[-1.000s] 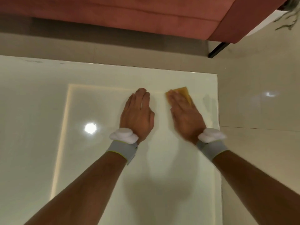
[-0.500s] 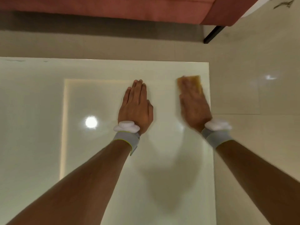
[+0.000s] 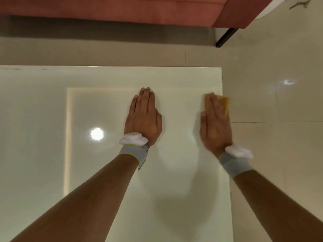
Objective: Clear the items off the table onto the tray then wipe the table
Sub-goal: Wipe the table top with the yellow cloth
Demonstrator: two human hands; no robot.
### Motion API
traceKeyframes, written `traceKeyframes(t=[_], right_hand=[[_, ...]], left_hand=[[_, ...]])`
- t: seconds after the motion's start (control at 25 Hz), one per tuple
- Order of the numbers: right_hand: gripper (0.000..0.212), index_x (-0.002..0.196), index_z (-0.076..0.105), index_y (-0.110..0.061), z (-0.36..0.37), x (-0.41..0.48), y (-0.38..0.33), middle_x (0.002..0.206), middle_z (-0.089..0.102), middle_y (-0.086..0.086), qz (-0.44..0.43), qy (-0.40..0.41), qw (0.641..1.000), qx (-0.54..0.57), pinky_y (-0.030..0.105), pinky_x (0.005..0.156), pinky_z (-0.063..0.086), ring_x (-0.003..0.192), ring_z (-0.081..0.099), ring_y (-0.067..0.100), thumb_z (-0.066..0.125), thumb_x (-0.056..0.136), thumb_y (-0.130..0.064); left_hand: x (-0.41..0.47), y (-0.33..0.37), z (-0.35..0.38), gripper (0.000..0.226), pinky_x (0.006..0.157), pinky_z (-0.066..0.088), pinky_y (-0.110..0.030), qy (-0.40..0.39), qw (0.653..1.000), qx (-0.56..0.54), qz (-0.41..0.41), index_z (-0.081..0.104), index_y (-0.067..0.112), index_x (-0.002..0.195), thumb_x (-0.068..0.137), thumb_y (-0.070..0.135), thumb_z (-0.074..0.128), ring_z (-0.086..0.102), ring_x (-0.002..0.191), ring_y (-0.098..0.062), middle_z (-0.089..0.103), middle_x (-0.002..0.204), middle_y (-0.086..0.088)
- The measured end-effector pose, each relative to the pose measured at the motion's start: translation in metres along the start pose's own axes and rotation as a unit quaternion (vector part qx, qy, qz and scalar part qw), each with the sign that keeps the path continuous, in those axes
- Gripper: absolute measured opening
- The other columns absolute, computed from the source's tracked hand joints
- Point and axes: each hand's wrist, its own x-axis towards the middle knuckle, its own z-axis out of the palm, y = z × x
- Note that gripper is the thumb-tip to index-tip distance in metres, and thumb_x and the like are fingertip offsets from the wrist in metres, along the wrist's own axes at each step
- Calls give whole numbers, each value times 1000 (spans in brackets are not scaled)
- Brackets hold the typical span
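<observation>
A glossy white table (image 3: 52, 105) fills the left and middle of the head view. My right hand (image 3: 214, 124) lies flat on a yellow-orange cloth (image 3: 224, 102), pressing it onto the table's right edge; part of the cloth hangs past that edge. My left hand (image 3: 143, 117) rests flat on the table top, palm down, fingers together, holding nothing. No tray and no other items show on the table.
A red sofa (image 3: 122, 9) with a black leg (image 3: 225, 37) stands beyond the table's far edge. Glossy beige floor tiles (image 3: 271, 102) lie to the right of the table. A ceiling light glares off the table top (image 3: 96, 133).
My right hand has slid the cloth rightwards, from near the table's middle to its right edge. My left hand has stayed in place.
</observation>
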Motion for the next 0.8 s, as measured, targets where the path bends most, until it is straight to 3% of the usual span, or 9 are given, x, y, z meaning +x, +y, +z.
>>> traceKeyframes(t=[0.08,0.16,0.28,0.36,0.48,0.56,0.6,0.68,0.8], right_hand=[[54,146,33,2,1,44,7,152,34,20,160,44,986,-16,49,118,21,142,31,32,27,100,-25],[54,147,31,2,20,84,-31,153,33,19,202,45,978,-13,48,120,11,143,28,31,28,99,-23],[49,145,37,0,32,45,-87,151,38,16,1,-10,1000,14,49,119,17,142,33,29,32,100,-19],[50,145,39,-3,21,-9,-59,151,38,15,-38,-39,999,-3,50,117,24,141,34,29,30,100,-24],[56,146,37,-2,-1,-14,4,151,34,24,127,28,991,-22,50,116,24,140,32,37,29,98,-32],[57,148,31,-2,5,27,1,153,28,24,215,44,975,-21,49,118,17,143,26,37,29,98,-31],[56,147,32,-1,14,43,-19,152,30,24,199,39,979,-19,50,119,15,142,27,37,30,98,-28],[54,142,40,4,31,35,-75,146,41,25,73,44,996,-31,54,117,18,138,36,38,33,96,-24],[51,145,39,-4,29,-52,-103,150,40,14,-114,-50,992,-14,51,117,22,141,34,27,34,98,-23]], left_hand=[[-1,-2,3,55,118,22,-39,7,1000,3,7,39,-4,140,91,18,30,33,140,-30,40,147,-19],[-1,-4,3,55,118,22,-39,8,1000,1,11,39,-4,139,90,19,29,34,140,-30,41,146,-19],[-1,0,2,51,117,22,-39,16,999,-28,15,42,-4,138,93,17,28,35,139,-30,42,146,-19],[-2,-2,1,51,118,20,-36,21,999,-45,16,42,-3,138,94,17,26,35,139,-29,42,146,-18],[-3,-5,5,51,118,20,-36,45,998,-51,16,42,-4,138,95,17,26,37,138,-30,43,145,-18],[-4,-8,7,49,117,25,-39,58,993,-106,13,44,-3,137,94,17,30,39,136,-29,45,144,-18],[-2,-8,4,48,115,28,-41,61,985,-159,5,46,-2,136,93,16,32,41,135,-29,45,143,-17],[-7,-10,-6,48,113,30,-46,72,971,-228,2,48,-2,134,91,14,34,40,135,-31,45,143,-19],[-37,-22,-20,49,117,20,-44,48,994,-97,-14,43,4,140,93,13,35,32,140,-30,39,148,-17]])
